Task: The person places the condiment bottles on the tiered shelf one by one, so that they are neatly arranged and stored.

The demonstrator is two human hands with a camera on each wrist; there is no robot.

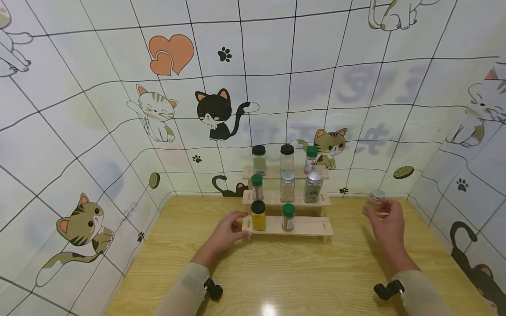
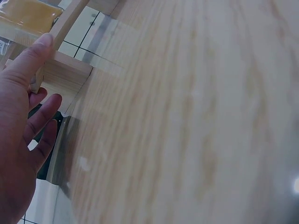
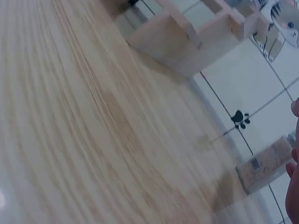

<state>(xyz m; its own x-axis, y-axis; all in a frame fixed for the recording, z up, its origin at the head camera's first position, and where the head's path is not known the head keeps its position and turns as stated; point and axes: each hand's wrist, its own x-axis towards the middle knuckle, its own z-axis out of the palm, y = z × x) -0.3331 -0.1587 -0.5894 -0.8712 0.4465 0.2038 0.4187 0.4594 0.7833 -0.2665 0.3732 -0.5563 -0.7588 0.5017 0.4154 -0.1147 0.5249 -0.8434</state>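
My left hand [image 1: 227, 232] grips the left end of a three-tier wooden spice rack [image 1: 308, 224]; in the left wrist view its thumb lies on the shelf's edge and the other fingers curl beside the end. Off to the right, my right hand [image 1: 389, 226] pinches a clear spice jar [image 1: 377, 195] with a silver lid. Pinkish granules show through that jar [image 3: 265, 165] in the right wrist view, where most of the hand is cut off. On the bottom tier stand a yellow-filled jar [image 1: 258, 219] with a black lid and a small green-lidded jar [image 1: 288, 219].
The middle tier bears a green-lidded jar [image 1: 257, 191] and two silver-lidded jars [image 1: 287, 191]. Up top are two black-lidded jars [image 1: 259, 164] and another green-lidded one [image 1: 311, 163]. A cat-patterned wall covering [image 1: 269, 96] rises behind and beside the wooden table [image 1: 300, 276].
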